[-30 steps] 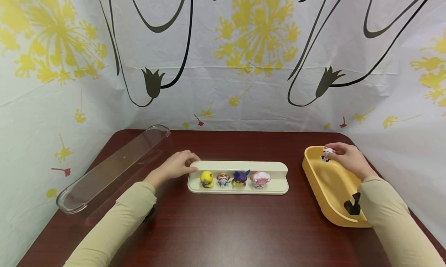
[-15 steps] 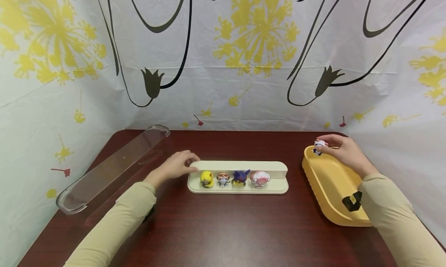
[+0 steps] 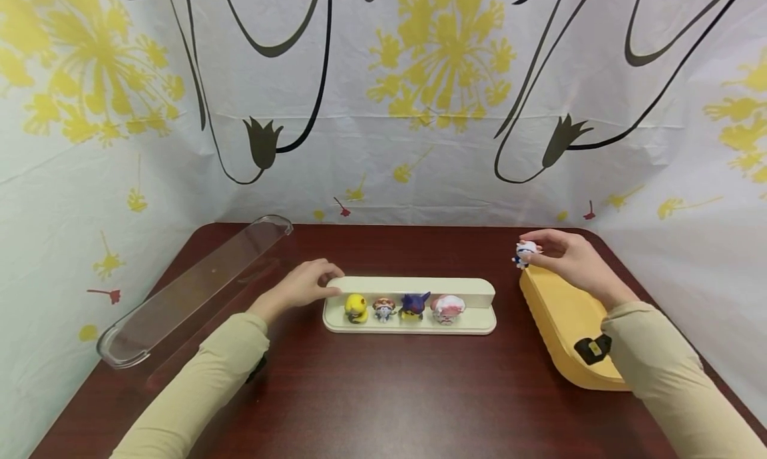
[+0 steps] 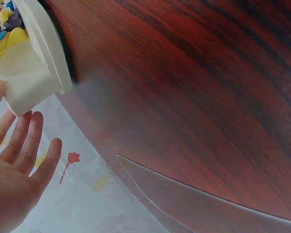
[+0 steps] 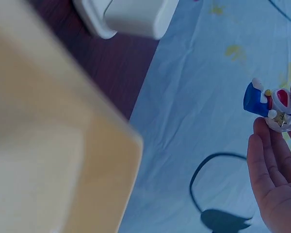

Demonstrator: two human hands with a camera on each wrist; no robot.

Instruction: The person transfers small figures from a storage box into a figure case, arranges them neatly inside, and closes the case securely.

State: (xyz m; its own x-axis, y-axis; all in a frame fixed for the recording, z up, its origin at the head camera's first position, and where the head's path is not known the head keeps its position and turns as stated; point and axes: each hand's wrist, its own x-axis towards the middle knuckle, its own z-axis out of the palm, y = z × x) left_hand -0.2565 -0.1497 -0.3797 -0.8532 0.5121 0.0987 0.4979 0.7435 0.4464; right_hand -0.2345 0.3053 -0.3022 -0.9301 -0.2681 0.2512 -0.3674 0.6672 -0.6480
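My left hand (image 3: 304, 284) holds the left end of a cream stepped display stand (image 3: 413, 286), thumb at the front of the raised step and fingers behind. On the stand's lower ledge sit a yellow duck figurine (image 3: 356, 308), a small brown-capped figurine (image 3: 383, 309), a dark-blue eared figurine (image 3: 412, 306) and a pink-and-white figurine (image 3: 447, 308). My right hand (image 3: 566, 259) pinches a white-and-blue figurine (image 3: 525, 253) in its fingertips above the yellow tray's far left corner. In the right wrist view that figurine (image 5: 271, 104) shows a blue base and red-and-white parts.
Under my right forearm lies a yellow tray (image 3: 539, 326) with raised walls. A long clear plastic cover (image 3: 198, 289) lies at the table's left. White patterned cloth (image 3: 419, 179) hangs behind and beside the dark wooden table (image 3: 407, 392).
My right hand has lifted the figurine from inside the yellow tray and carried it left to above the rim. The left hand and the stand stay where they were.
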